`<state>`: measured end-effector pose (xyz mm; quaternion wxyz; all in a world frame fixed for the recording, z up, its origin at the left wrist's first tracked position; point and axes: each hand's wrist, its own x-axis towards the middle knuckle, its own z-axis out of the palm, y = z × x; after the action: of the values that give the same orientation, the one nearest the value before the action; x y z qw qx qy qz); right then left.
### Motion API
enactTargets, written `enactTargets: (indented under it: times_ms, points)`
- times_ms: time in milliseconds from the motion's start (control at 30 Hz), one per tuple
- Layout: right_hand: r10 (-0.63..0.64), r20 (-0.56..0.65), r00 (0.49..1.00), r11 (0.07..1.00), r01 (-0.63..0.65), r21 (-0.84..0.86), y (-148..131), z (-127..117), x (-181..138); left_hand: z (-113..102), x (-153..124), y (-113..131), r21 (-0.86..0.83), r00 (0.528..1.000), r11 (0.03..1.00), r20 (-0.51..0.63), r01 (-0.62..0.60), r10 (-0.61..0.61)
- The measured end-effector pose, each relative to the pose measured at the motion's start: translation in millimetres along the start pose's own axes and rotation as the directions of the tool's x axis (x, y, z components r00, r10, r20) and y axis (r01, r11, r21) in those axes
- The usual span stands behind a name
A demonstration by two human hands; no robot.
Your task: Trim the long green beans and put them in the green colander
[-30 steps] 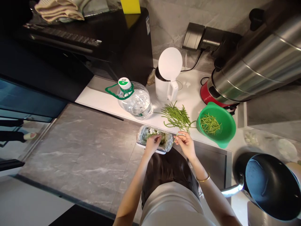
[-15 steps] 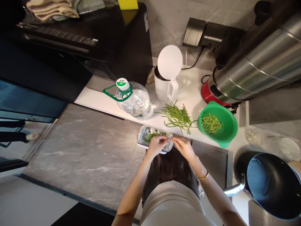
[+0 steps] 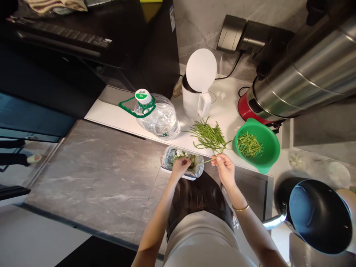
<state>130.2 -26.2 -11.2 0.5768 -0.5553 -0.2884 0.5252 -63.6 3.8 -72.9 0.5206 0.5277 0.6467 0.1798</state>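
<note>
My right hand [image 3: 224, 167] pinches a thin green bean stalk [image 3: 209, 160] just in front of the loose pile of green beans [image 3: 208, 135] on the white counter. My left hand [image 3: 180, 166] is closed over the bag-lined white tray [image 3: 168, 160] that holds trimmings; what its fingers grip is hidden. A green colander [image 3: 267, 158] with cut bean pieces [image 3: 248, 144] stands to the right of my right hand.
A large water bottle [image 3: 158, 117] and a white kettle [image 3: 198, 97] with its lid up stand behind the beans. A steel and red appliance [image 3: 289, 92] is at the back right. A dark pan [image 3: 319, 216] sits at the right.
My hands were together over the tray half a second ago. They have parted: the right hand moved right and up with a bean stalk, the left stayed over the tray.
</note>
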Motion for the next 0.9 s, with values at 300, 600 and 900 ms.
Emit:
enactTargets:
  times_ms: [300, 600, 900]
  points:
    - [0.005, -0.178, 0.984, 0.962, 0.044, 0.271, -24.6, -23.1, 11.7, -10.1, 8.9, -51.7, 0.547, 0.978, 0.811, -0.100, 0.208, -0.184]
    - [-0.104, -0.562, 0.821, 0.979, 0.184, 0.089, -33.3, -93.8, 35.7, 11.3, 9.2, -34.2, 0.557, 0.988, 0.822, 0.010, 0.121, -0.152]
    - [-0.067, -0.005, 0.998, 0.894, 0.058, -0.444, 34.6, -22.2, 38.1, 27.2, 4.6, -20.4, 0.454, 0.987, 0.890, 0.158, -0.046, -0.030]
